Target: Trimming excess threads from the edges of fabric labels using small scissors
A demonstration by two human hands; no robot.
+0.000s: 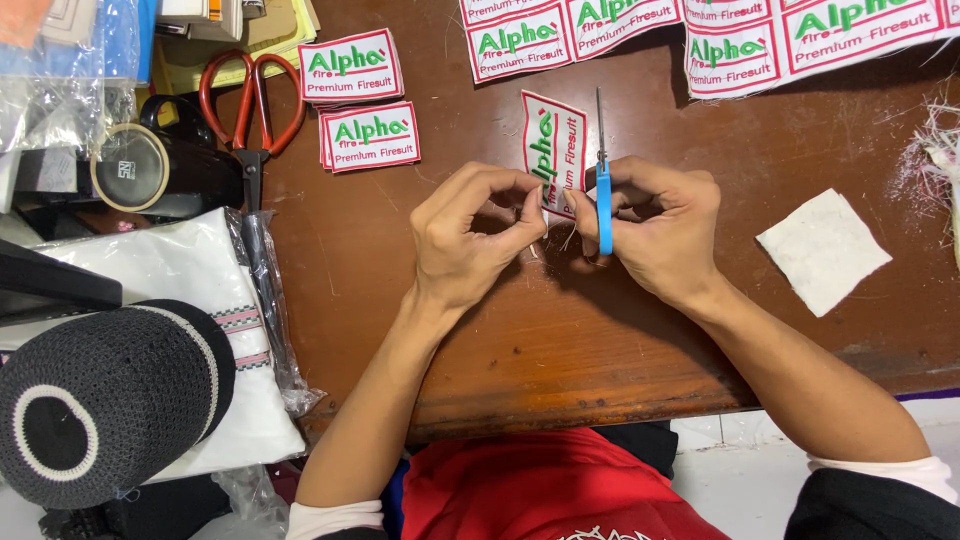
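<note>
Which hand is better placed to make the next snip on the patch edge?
Right. The right hand already grips the blue snips, blades beside the patch. The left hand pinches the patch's lower edge, steadying it.

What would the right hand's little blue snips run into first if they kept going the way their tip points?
Probably nothing close. The blue snips in the right hand point away from the person, along the edge of the held patch. Beyond the tip lies bare wooden table, then the sheet of patches at the far edge.
</note>
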